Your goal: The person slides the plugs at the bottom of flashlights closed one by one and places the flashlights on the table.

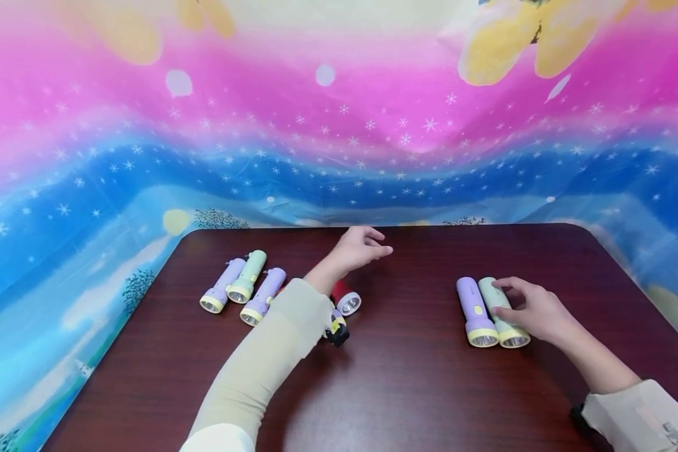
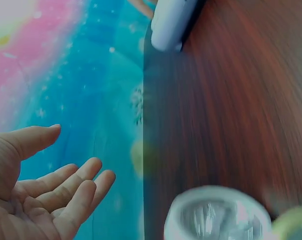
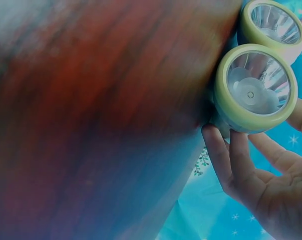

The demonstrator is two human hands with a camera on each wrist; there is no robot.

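On the right of the table, a pale green flashlight [image 1: 491,295] lies against a purple flashlight [image 1: 473,298], both with yellow lens rims facing the near edge. My right hand [image 1: 533,309] grips the green one, thumb and fingers around its body; the right wrist view shows the fingertips below its clear lens [image 3: 253,92]. My left hand [image 1: 361,248] hovers above the far middle of the table, fingers relaxed and holding nothing. Under its forearm, a red flashlight [image 1: 347,300] with a white rim is partly hidden.
At the left lie a purple flashlight [image 1: 226,285], a green flashlight [image 1: 248,276] and another purple flashlight [image 1: 264,298], the last partly behind the left sleeve. A patterned cloth [image 1: 339,125] hangs behind the dark wooden table [image 1: 407,389].
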